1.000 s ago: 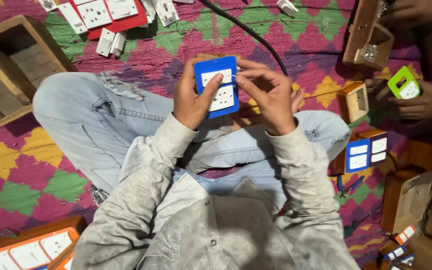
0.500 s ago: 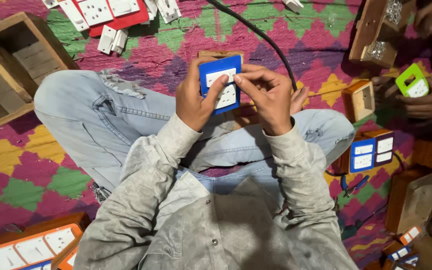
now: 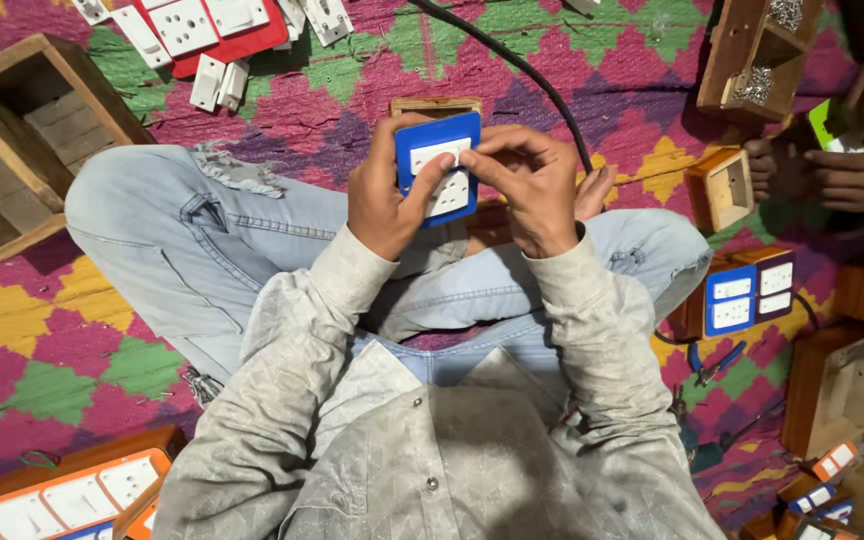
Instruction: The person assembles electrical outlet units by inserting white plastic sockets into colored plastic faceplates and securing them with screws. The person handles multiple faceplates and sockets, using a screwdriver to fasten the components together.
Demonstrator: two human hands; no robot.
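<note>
While person sits cross-legged on patterned woven mat (image 3: 282,110): blue plastic switch plate (image 3: 439,168), rectangular w/ white inserts, held upright above lap. Left hand (image 3: 384,195) wrapped round its left edge, thumb on face. Right hand (image 3: 530,185) pinching white insert, fingers closed. Open wooden box (image 3: 12,140) lies left.

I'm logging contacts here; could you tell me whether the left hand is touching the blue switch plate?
Touching: the head view shows the left hand gripping the blue switch plate, thumb pressed across its white face.

A patterned rug (image 3: 12,310) covers the floor. On it lie wooden boxes (image 3: 12,150), white switch parts (image 3: 217,80), and a black cable (image 3: 512,62).
</note>
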